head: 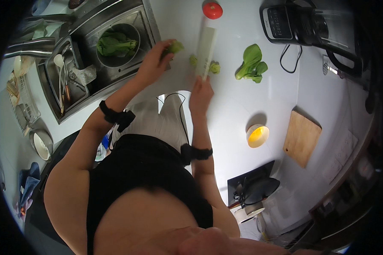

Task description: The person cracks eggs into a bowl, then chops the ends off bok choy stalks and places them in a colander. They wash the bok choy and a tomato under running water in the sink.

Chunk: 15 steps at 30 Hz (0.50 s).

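Note:
My left hand [153, 62], beside the sink's right edge, holds a piece of leafy green vegetable [175, 47] between thumb and fingers. In my right hand [201, 95] is what looks like a kitchen knife [206, 47], its long pale blade pointing away from me over the white counter; its handle is hidden in my grip. Small cut green vegetable ends [214, 67] [193, 60] lie on either side of the blade. Further right rests a bok choy [251, 65]. A red tomato [213, 10] sits beyond the blade's tip. More leafy greens [113, 44] are in a round bowl [138, 47] in the sink.
The metal sink [151, 22] holds a tray of utensils [84, 91]. A black appliance with a clear jug [281, 25] stands at the back right. Nearer are a bowl with yellow contents [252, 140], a wooden cutting board [301, 137] against the wall, and a black pan [261, 189].

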Tool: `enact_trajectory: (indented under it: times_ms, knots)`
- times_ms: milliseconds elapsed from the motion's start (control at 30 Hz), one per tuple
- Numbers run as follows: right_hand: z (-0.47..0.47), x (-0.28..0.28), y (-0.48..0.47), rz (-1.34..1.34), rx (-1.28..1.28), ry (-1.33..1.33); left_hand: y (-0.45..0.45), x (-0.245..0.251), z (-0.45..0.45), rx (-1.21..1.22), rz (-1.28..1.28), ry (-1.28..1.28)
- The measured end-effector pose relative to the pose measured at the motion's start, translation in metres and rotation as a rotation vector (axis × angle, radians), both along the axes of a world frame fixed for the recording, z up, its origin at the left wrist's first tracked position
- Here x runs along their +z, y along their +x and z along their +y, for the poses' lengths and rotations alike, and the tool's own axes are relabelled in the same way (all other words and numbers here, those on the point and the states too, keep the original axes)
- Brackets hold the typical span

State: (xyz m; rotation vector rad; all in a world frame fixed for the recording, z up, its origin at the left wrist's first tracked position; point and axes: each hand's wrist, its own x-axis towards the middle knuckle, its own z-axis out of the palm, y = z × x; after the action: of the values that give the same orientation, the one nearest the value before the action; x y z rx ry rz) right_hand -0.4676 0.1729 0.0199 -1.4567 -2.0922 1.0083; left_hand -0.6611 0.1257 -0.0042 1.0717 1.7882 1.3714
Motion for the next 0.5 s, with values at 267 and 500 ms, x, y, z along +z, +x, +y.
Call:
enact_trajectory:
  times_ms: [267, 500]
  knots:
    - [0.013, 0.024, 0.059, -0.136, -0.189, 0.064, -0.064, 0.042, -0.004, -0.103, -1.427, 0.438]
    - [0.022, 0.006, 0.082, -0.380, -0.141, 0.304, -0.058, 0.054, -0.008, -0.221, -1.630, 0.823]
